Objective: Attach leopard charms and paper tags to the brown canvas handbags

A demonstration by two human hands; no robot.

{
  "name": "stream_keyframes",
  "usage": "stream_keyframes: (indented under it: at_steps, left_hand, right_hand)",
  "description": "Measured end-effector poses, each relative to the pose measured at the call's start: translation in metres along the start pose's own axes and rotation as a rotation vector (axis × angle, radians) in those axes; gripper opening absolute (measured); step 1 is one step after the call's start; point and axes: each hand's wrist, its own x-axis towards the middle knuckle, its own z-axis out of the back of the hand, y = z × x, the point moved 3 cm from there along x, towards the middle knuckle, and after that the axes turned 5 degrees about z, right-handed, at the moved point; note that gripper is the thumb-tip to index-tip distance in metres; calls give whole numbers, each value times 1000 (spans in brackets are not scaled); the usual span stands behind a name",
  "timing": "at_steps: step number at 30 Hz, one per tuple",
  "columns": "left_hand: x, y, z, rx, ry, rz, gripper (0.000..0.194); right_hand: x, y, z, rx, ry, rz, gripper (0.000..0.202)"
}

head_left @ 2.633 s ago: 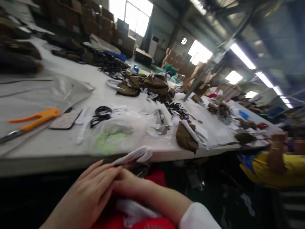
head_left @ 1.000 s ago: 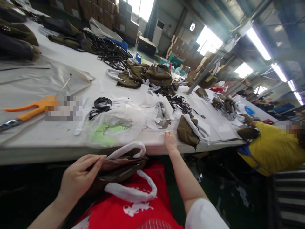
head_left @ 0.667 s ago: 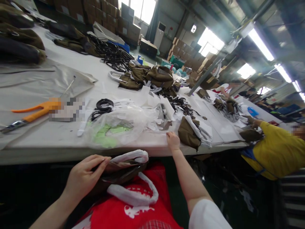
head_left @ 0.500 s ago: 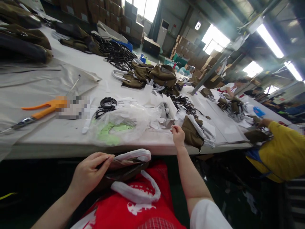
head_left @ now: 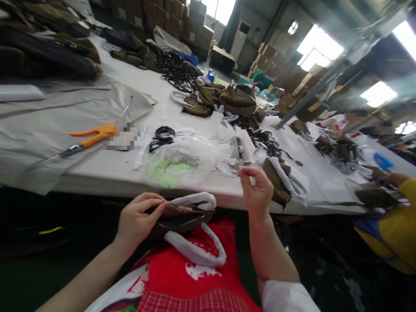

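Note:
My left hand (head_left: 138, 219) pinches the upper edge of a dark olive handbag (head_left: 185, 221) held against my red apron. The handbag's two handles are wrapped in white padding; one handle (head_left: 195, 259) hangs over the apron, and the other arches above the opening. My right hand (head_left: 258, 188) is raised near the table edge, away from the bag, with thumb and fingertips pressed together. Whatever it may be pinching is too small to make out. Just beyond it lies another olive bag (head_left: 274, 184) with a white-wrapped handle.
On the white table (head_left: 107, 173) lie an orange-handled tool (head_left: 97, 135), a clear plastic bag (head_left: 198, 158) with green pieces, coiled black cord (head_left: 163, 135) and several olive bags (head_left: 238, 99). A metal post (head_left: 302, 104) slants upward. A co-worker in a yellow sleeve (head_left: 386, 242) works at the right.
The whole view has swung left, so things appear further right. My right hand has drawn back from the tabletop and turned, still pinched. My left hand keeps its hold on the handbag.

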Motion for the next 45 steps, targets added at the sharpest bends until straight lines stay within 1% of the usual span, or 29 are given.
stream_keyframes:
  at_steps: [2, 4, 5, 6, 7, 9, 11, 13, 14, 16, 17, 18, 21, 24, 29, 41, 45]
  left_hand:
    - [2, -1, -2, -43, 69, 38, 27]
    - [6, -2, -4, -88, 140, 81, 31]
    - [7, -1, -4, -109, 167, 105, 32]
    - [9, -1, -4, -129, 191, 129, 32]
    - [9, 0, -3, -147, 208, 151, 32]
    - [10, 1, -2, -179, 239, 190, 32]
    - [10, 2, 0, -214, 265, 220, 32]
    - [10, 3, 1, -251, 287, 246, 33]
    - [10, 4, 1, -269, 298, 260, 33]
    - [11, 5, 2, -291, 323, 276, 34]
    - [11, 5, 1, -297, 338, 275, 34]
    - [12, 5, 1, -304, 352, 270, 33]
    - [12, 5, 1, -324, 390, 269, 34]
    - [11, 5, 0, -332, 404, 289, 37]
    - [11, 5, -1, -342, 400, 280, 38]
    - [11, 4, 1, -297, 387, 277, 36]
    - [10, 3, 0, -292, 382, 274, 36]
  right_hand:
    - [-24, 26, -31, 112, 255, -15, 8]
    - [-49, 40, -64, 219, 490, -77, 10]
    - [-60, 44, -79, 251, 574, -111, 12]
    - [-69, 46, -91, 269, 625, -146, 13]
    - [-76, 47, -100, 281, 647, -186, 13]
    - [-86, 51, -107, 314, 647, -269, 17]
    - [-91, 62, -102, 357, 633, -296, 27]
    - [-95, 78, -95, 414, 671, -236, 38]
    - [-98, 85, -93, 445, 713, -197, 41]
    - [-105, 91, -97, 481, 801, -157, 46]
    - [-108, 89, -102, 475, 823, -167, 46]
    - [-110, 84, -109, 448, 821, -197, 45]
    - [-114, 62, -127, 336, 737, -302, 41]
    - [-115, 49, -136, 299, 722, -334, 41]
    - [-117, 48, -135, 316, 750, -340, 43]
    - [-116, 50, -132, 322, 699, -363, 41]
    - [-116, 50, -133, 321, 709, -364, 41]
